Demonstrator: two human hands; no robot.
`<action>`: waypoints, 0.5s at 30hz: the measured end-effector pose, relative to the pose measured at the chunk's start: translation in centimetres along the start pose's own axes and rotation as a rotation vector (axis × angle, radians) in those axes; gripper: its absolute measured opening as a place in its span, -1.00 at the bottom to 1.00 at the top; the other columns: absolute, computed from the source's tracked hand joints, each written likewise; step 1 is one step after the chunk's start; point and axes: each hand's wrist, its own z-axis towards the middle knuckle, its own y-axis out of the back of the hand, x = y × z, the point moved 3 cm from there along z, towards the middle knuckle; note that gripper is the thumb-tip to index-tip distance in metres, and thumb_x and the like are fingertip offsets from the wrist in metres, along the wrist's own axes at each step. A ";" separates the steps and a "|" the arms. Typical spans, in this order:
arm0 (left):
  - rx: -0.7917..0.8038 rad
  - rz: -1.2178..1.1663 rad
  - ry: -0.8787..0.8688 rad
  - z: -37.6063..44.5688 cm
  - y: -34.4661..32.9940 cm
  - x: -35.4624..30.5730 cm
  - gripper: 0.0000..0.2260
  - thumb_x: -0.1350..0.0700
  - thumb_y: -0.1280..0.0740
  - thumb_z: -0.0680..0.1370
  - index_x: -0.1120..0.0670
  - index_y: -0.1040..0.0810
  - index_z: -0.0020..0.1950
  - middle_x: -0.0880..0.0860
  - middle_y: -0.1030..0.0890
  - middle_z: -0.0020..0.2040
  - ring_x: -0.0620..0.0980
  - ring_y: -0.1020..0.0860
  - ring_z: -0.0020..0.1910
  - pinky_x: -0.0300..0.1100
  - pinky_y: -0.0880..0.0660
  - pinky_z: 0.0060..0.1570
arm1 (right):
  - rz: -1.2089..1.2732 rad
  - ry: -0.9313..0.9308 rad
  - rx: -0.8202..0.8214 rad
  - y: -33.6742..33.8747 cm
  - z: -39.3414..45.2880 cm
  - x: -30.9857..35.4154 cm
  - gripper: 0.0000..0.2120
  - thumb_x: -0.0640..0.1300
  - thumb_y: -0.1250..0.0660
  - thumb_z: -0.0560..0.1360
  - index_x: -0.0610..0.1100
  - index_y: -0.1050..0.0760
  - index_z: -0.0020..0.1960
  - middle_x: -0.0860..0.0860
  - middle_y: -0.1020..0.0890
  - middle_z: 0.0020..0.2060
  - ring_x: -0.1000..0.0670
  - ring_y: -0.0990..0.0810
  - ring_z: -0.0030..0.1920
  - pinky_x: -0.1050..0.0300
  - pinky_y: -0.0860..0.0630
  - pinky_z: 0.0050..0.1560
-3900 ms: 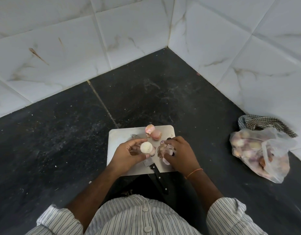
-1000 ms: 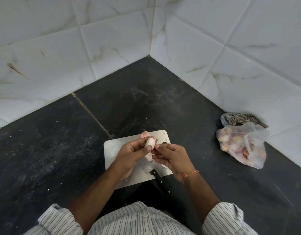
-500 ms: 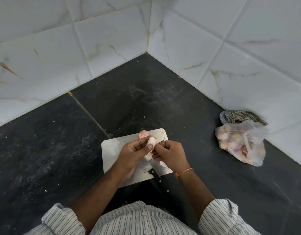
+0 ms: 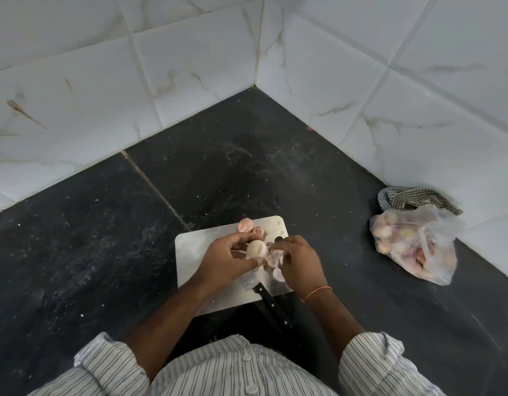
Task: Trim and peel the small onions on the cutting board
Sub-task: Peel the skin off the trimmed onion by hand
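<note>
- While a knife point(image 4: 271, 305) lies idle, the left hand point(image 4: 227, 260) pinches a peeled onion point(image 4: 256, 249) above the cutting board point(image 4: 191, 247).
- Right hand point(image 4: 300, 262) fingers curl over loose skins point(image 4: 274, 258); whether they grip any is unclear.
- Light, firm, likely slippery: best held across its middle.

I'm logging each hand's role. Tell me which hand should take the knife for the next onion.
Right, probably. The knife lies on the cutting board just under the right hand, which pinches only loose peel. The left hand holds the peeled onion.
</note>
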 end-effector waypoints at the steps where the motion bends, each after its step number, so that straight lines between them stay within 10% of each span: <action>1: -0.007 0.051 -0.031 -0.1 -0.1 -0.1 -0.53 0.12 -0.68 0.44 -0.15 -0.69 0.30 -0.29 -0.73 0.14 -0.22 -0.69 0.16 -0.21 -0.67 0.17 | 0.056 -0.009 -0.002 0.1 0.0 0.2 -0.63 -0.35 -0.38 0.52 0.00 -0.74 0.17 0.06 -0.63 0.14 0.06 -0.61 0.02 0.28 -0.51 0.06; 6: -0.040 0.185 -0.125 -0.2 0.2 -0.6 -0.41 0.17 -0.65 0.48 -0.24 -0.52 0.37 -0.49 -0.55 0.18 -0.57 -0.53 0.16 -0.59 -0.46 0.06 | 0.391 -0.035 0.104 0.6 0.1 2.1 -0.74 -0.18 -0.50 0.55 0.16 -0.70 0.11 0.26 -0.73 -0.05 0.20 -0.68 -0.07 0.35 -0.57 -0.03; 15: -0.052 0.416 -0.099 -0.7 5.5 2.6 -0.33 0.12 -0.66 0.44 -0.15 -0.53 0.50 -0.19 -0.60 0.30 -0.27 -0.59 0.19 -0.30 -0.57 0.27 | 0.346 0.012 0.245 -4.4 1.6 5.6 -0.75 -0.08 -0.56 0.53 0.04 -0.72 0.21 0.16 -0.77 0.04 0.19 -0.71 -0.05 0.19 -0.61 0.12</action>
